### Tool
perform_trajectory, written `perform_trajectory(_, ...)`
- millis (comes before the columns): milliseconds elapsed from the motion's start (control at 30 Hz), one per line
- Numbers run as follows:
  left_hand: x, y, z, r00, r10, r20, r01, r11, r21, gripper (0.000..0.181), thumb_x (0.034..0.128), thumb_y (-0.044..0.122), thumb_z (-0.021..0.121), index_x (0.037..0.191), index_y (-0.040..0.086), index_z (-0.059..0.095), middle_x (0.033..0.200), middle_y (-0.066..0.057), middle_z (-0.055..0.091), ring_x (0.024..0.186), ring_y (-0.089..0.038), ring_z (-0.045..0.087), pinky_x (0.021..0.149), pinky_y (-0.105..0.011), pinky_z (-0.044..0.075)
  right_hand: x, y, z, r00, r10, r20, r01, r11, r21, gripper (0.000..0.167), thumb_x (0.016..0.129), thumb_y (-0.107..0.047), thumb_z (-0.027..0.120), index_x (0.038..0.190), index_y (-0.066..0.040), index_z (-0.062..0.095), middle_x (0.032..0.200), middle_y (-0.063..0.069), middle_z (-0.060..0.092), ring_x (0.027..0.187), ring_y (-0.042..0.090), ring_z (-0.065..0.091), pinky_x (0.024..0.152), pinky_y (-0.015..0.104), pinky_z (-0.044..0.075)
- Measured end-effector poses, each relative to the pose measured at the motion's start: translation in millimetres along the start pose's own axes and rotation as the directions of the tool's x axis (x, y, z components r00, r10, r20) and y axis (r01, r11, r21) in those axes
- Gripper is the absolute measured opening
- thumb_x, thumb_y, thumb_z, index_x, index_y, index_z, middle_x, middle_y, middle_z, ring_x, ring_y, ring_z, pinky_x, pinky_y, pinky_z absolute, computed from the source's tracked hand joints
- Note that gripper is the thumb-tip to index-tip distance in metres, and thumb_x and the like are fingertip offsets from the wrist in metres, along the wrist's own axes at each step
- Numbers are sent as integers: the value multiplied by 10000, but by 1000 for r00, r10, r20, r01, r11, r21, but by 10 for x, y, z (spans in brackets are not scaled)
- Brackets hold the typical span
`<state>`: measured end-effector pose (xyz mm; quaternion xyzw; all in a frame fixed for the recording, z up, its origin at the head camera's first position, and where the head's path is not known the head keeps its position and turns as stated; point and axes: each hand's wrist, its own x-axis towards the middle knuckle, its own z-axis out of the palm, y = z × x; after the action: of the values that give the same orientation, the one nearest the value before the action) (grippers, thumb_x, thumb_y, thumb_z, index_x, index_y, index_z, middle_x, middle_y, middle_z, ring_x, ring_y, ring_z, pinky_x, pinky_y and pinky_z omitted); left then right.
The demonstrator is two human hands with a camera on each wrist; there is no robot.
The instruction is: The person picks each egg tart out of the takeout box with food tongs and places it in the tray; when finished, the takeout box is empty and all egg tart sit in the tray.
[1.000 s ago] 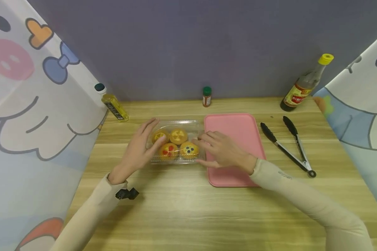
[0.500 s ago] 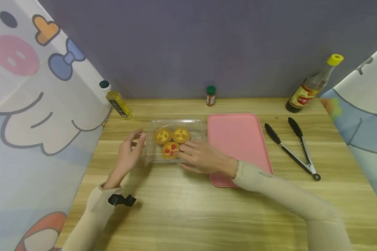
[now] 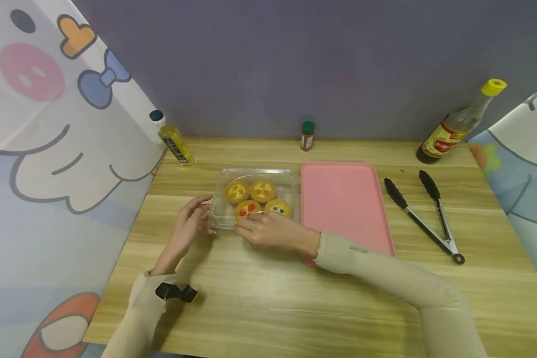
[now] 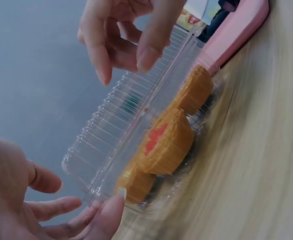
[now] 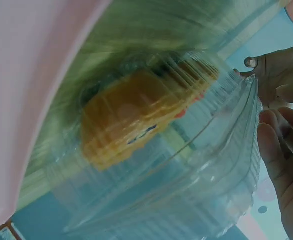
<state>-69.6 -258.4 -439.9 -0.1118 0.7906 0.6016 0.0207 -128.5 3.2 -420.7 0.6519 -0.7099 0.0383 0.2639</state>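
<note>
Just left of the pink tray (image 3: 340, 191), the clear plastic clamshell box (image 3: 287, 185) holds four round tarts (image 3: 263, 191). At the box's front corner farther from the tray, my left hand (image 3: 187, 227) has its fingers relaxed and parted; my right hand (image 3: 270, 230), thumb and fingers slightly apart, is at its front edge.

Pastries (image 3: 263, 191): golden-brown; two yellow-wedged, one red-patched, one blue-dotted. Clamshell box (image 3: 290, 185): colourless. Tray (image 3: 340, 199): plain pink. Bench (image 3: 259, 298): yellowish wood-grain.
</note>
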Motion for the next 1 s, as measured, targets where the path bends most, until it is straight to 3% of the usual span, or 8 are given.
perform_trajectory(133,-41,-28,-5,999,-4,35,7,996,-88,539,1028,-6,306,1547,28,446,1326,-274,529,866,-159,672,748,-372,662,46,-28,21,999,-8,42,12,995,-101,148,1012,-129,603,1118,-155,704,1010,-58,746,760,88,704,521,198,542)
perform_trajectory(333,-135,-58,-10,999,-3,42,8,993,-120,593,955,-70,402,1540,16,449,1275,-233,565,853,-146,719,818,-353,658,121,-65,17,992,-31,121,51,986,-161,126,1008,-126,624,1022,-185,734,953,-98,759,682,41,675,500,156,508)
perform_trajectory(633,-228,-113,23,995,39,91,-24,988,-153,712,949,-117,604,1600,40,362,1290,-101,505,925,-38,686,855,-230,621,167,-111,50,994,8,111,15,980,-201,149,1001,-147,621,919,-213,726,813,-130,714,609,22,622,453,175,473)
perform_trajectory(800,-244,-126,71,998,-13,65,22,989,-145,765,941,-70,682,1615,81,353,1276,-67,517,947,-8,670,851,-182,587,178,-134,69,994,20,110,4,977,-214,170,1002,-152,621,893,-223,730,806,-132,694,602,18,620,445,173,475)
perform_trajectory(1000,-271,-127,93,995,-84,60,94,976,-198,768,948,-70,678,1616,99,339,1251,-37,533,1009,-38,697,919,-246,608,185,-157,111,996,2,92,20,973,-230,199,1003,-147,621,855,-235,720,821,-133,663,585,10,609,432,164,467)
